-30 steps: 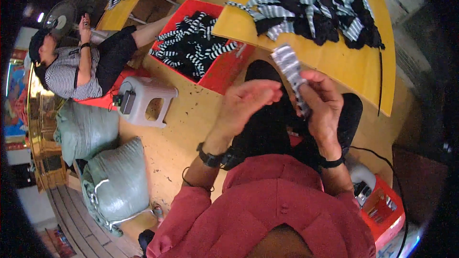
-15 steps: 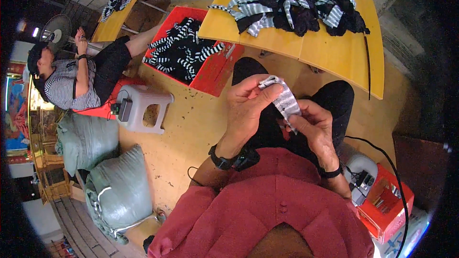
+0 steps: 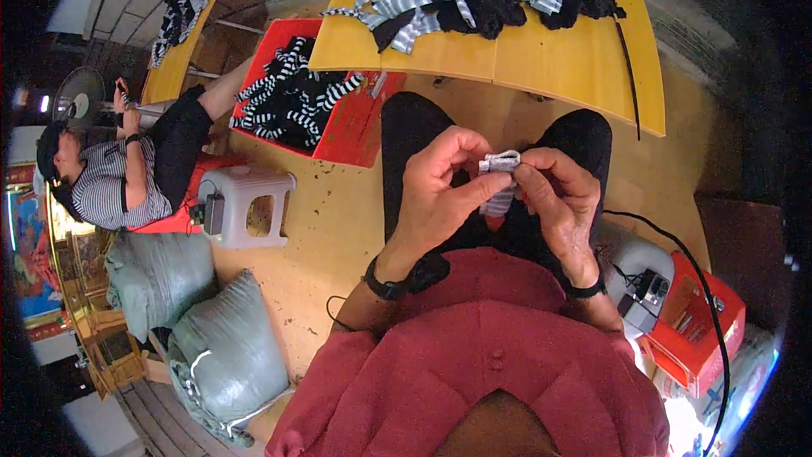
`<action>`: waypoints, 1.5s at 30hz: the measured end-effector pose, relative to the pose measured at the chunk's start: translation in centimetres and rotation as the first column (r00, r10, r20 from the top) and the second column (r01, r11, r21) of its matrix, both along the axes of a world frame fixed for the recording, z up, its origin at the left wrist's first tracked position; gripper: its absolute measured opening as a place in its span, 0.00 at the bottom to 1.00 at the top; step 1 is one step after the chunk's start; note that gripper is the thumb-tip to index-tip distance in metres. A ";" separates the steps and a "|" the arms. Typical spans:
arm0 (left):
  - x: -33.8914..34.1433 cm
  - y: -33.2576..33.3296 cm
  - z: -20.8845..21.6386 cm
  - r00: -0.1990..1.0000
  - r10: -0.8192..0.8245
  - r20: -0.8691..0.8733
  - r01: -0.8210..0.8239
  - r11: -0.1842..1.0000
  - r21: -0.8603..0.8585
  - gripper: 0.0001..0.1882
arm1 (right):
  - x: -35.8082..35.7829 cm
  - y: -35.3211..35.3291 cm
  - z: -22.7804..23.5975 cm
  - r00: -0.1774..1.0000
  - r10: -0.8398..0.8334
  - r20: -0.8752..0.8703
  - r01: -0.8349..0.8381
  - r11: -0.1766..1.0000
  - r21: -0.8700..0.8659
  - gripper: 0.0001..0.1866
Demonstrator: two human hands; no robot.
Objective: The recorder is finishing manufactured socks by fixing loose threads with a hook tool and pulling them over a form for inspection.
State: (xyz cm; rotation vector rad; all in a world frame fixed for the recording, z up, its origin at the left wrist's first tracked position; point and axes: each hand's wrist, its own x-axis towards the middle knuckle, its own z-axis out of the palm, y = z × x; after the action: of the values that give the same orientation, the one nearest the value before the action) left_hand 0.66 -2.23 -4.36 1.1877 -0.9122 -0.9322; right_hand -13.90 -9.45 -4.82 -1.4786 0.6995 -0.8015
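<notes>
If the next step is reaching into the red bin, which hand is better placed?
Probably the left hand: the red bin stands ahead on its side, and the right hand is farther. Both hands pinch the striped cloth, so the left should let go first.

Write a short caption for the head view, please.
Left hand and right hand hold a grey striped cloth near a yellow table.

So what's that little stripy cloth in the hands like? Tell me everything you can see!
The striped cloth is a small strip in grey and whitish bands, and looks soft, like knitted fabric. Its top is bent into a fold, while a striped part shows below. The left fingers and right fingers pinch it from both sides, above the lap. Part of it is hidden behind them.
</notes>
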 end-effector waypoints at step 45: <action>-2.3 2.9 -3.0 0.982 -0.094 0.166 0.054 0.971 0.232 0.04 | -1.9 2.7 -3.4 0.996 0.065 -0.053 -0.041 0.929 0.368 0.05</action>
State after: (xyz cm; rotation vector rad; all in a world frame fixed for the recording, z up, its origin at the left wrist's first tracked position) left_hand -1.59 0.70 -7.37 1.4575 -1.0170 -1.0234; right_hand -15.85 -6.80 -8.25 -1.1812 0.8063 -0.5462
